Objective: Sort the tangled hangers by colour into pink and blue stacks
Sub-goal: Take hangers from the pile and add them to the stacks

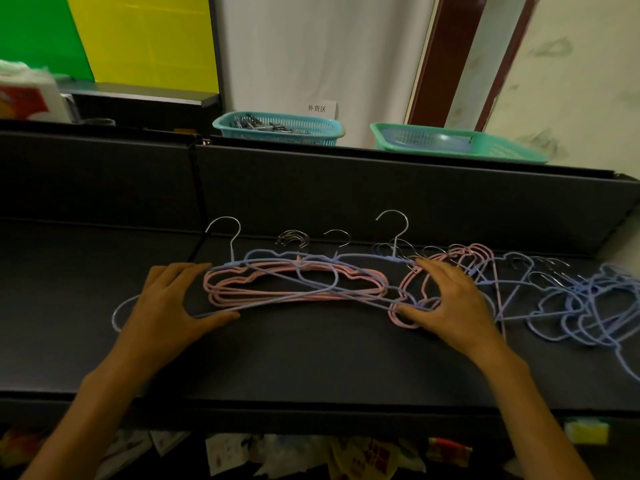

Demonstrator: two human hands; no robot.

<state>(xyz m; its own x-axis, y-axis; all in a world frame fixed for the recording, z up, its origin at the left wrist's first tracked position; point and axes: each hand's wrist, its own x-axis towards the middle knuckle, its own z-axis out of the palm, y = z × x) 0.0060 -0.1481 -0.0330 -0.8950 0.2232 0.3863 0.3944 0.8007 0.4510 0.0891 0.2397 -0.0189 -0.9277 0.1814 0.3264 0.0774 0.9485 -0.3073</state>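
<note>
A stack of thin pink wire hangers (pixel 294 289) with metal hooks lies at the centre of the frame on the dark grey shelf (pixel 311 358), with a few pale blue wire hangers (pixel 277 263) crossing over it. A tangled heap of blue hangers (pixel 581 306) spreads at the right of the frame, with more pink ones (pixel 464 258) at its left edge. The left hand (pixel 166 306) rests on the left end of a blue hanger, its fingers (pixel 187 270) spread fairly wide and nearly straight. The right hand (pixel 450 303) curls its fingers (pixel 424 308) round looped pink and blue wires. A dark upright back panel (pixel 346 188) rises behind. Above it, in the upper middle, stand a teal plastic basket (pixel 277 128) of metal clips and a green plastic basket (pixel 457 142), before a white wall (pixel 311 46). Green and yellow panels (pixel 104 32) fill the upper left.
</note>
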